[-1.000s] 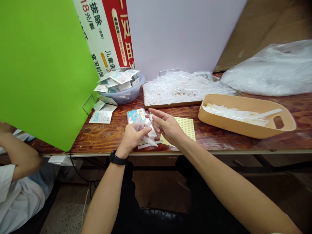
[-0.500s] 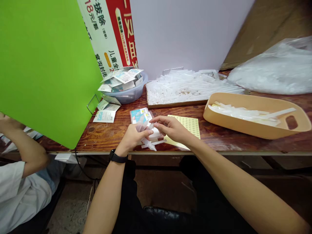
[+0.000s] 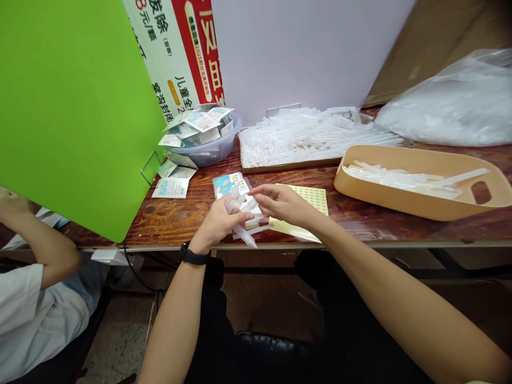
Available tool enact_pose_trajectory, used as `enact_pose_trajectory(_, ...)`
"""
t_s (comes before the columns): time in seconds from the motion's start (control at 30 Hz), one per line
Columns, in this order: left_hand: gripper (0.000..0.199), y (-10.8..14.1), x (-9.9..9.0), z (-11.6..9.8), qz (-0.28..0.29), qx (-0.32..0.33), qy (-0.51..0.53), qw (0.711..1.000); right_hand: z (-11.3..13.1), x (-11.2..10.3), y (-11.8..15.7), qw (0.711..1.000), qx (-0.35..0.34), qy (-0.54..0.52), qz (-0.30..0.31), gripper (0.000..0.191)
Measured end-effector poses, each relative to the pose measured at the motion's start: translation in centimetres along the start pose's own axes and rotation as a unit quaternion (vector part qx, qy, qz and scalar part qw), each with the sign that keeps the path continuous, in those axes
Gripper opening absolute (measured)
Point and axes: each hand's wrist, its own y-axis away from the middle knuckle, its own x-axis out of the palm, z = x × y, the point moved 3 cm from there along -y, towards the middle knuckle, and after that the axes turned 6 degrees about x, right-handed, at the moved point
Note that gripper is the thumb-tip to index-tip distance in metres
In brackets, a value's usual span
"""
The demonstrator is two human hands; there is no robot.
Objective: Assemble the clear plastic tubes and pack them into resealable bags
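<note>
My left hand (image 3: 218, 221) is closed around translucent plastic pieces, among them a nozzle-like tube (image 3: 245, 234) whose narrow tip points down toward the table's front edge. Close by on the right hovers my right hand (image 3: 282, 204), its fingers bent and apart near the upper end of the pieces. Whether its fingertips touch them I cannot tell. Beneath and behind my hands lie blue-and-white printed packets (image 3: 226, 184). A yellow sticker sheet (image 3: 310, 200) lies partly under my right hand.
A bluish basin (image 3: 218, 152) heaped with printed packets stands back left beside a green panel (image 3: 80, 106). Behind my hands is a shallow tray (image 3: 288, 166) of clear plastic tubes. To the right are a tan basket (image 3: 384, 201) of white strips and a plastic bag (image 3: 452, 106). Another person's arm (image 3: 48, 240) shows far left.
My right hand's fingers have spread a little and eased away from the pieces in my left hand. My left hand keeps its grip, and the view has shifted slightly.
</note>
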Motion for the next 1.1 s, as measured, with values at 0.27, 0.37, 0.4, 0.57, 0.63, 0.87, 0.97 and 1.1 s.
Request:
enact_pose_trajectory(0.27, 0.042, 0.2, 0.2, -0.3, 0.016, -0.008, -0.010, 1.000, -0.3, 0.0, 0.3, 0.998, -0.004, 0.037, 0.045, 0.048)
enact_pose_trajectory(0.37, 0.045, 0.2, 0.2, -0.1, 0.013, -0.009, 0.000, 1.000, -0.2, -0.2, 0.4, 0.998, -0.020, 0.029, 0.051, 0.046)
enact_pose_trajectory(0.4, 0.046, 0.2, 0.3, -0.1, 0.018, -0.009, 0.005, 1.000, -0.1, -0.2, 0.5, 0.998, -0.031, 0.034, 0.049, 0.046)
enact_pose_trajectory(0.57, 0.044, 0.2, 0.6, 0.0, 0.040, -0.010, 0.003, 0.999, -0.1, -0.2, 0.7, 0.996, -0.016, 0.081, 0.038, 0.051)
enact_pose_trajectory(0.63, 0.040, 0.2, 0.7, 0.0, 0.042, -0.010, -0.001, 0.999, -0.1, -0.2, 0.8, 0.997, -0.014, 0.072, 0.036, 0.050)
enact_pose_trajectory(0.87, 0.040, 0.2, 1.0, -0.3, 0.072, 0.010, -0.019, 0.997, -0.2, -0.1, 1.2, 0.990, -0.045, 0.123, 0.058, 0.045)
enact_pose_trajectory(0.97, 0.042, 0.2, 1.1, -0.2, 0.083, 0.006, -0.012, 0.996, -0.6, 0.3, 1.1, 0.995, -0.005, 0.090, 0.053, 0.053)
enact_pose_trajectory(1.1, 0.038, 0.1, 1.1, -0.4, 0.076, 0.010, 0.002, 0.997, -0.4, -0.1, 1.4, 0.997, -0.023, 0.052, 0.043, 0.045)
